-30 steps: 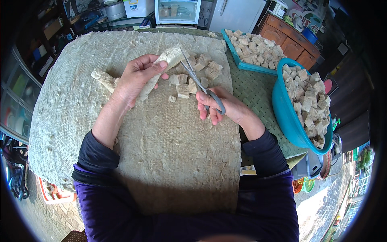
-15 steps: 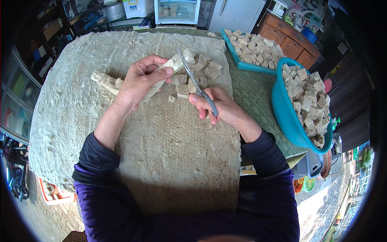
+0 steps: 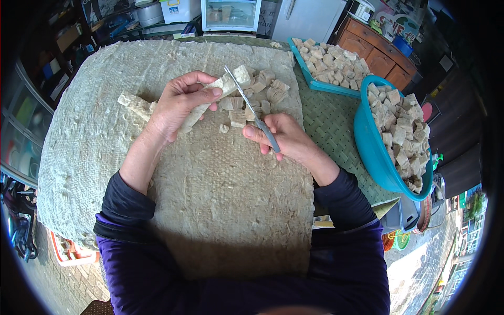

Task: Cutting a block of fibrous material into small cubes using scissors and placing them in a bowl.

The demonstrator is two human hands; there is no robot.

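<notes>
A pale, fibrous strip [image 3: 226, 84] is gripped in my left hand [image 3: 178, 105], between thumb and fingers. My right hand [image 3: 291, 137] holds grey-handled scissors [image 3: 250, 103], whose blades cross the strip close to its far end. Just beyond the blades the strip's blunt end [image 3: 242, 74] sticks out. Several cut chunks [image 3: 238, 117] of the same stuff lie under and beside the scissors. Behind my left wrist lies another strip [image 3: 135, 106], partly hidden by the hand. All this is over a thick, rough mat [image 3: 231, 194] of similar fibrous material.
To the right stands a turquoise basin [image 3: 370, 152] heaped with chunks. Behind it, a turquoise tray [image 3: 325, 87] is filled with more. Both rest on a green woven-patterned table cover [image 3: 328, 118]. A wooden cabinet [image 3: 375, 52] and a glass-fronted cooler [image 3: 231, 29] stand farther back.
The scissors have shifted slightly left along the strip, so more of its end now shows past the blades. My left hand has barely moved.
</notes>
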